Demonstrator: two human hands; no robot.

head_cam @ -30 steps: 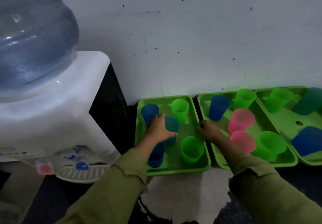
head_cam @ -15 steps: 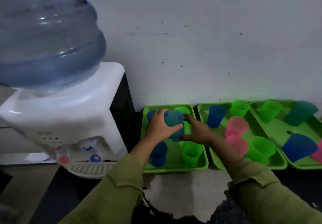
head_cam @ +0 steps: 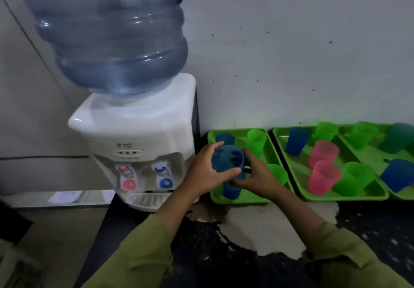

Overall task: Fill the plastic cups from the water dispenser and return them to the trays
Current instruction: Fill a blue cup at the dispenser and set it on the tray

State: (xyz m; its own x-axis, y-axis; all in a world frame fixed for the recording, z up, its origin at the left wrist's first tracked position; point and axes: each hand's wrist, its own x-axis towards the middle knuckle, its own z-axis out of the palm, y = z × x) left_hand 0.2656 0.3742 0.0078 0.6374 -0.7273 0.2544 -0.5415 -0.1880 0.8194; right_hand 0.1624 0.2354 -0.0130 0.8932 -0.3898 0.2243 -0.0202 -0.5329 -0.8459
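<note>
**Status: blue cup [head_cam: 228, 161] held above left tray [head_cam: 242, 200]**

The left hand [head_cam: 205, 172] wraps thumb and fingers round the cup, over the tray's near-left corner. The right hand [head_cam: 257, 175] appears to clasp its far side. The water dispenser [head_cam: 145, 139] stands just beside the tray.

Green trays [head_cam: 282, 135] w/ blue [head_cam: 227, 158], green [head_cam: 257, 141], pink cups [head_cam: 323, 153].

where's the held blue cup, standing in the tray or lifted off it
Lifted off: the left hand and right hand hold the blue cup above the leftmost green tray.
</note>
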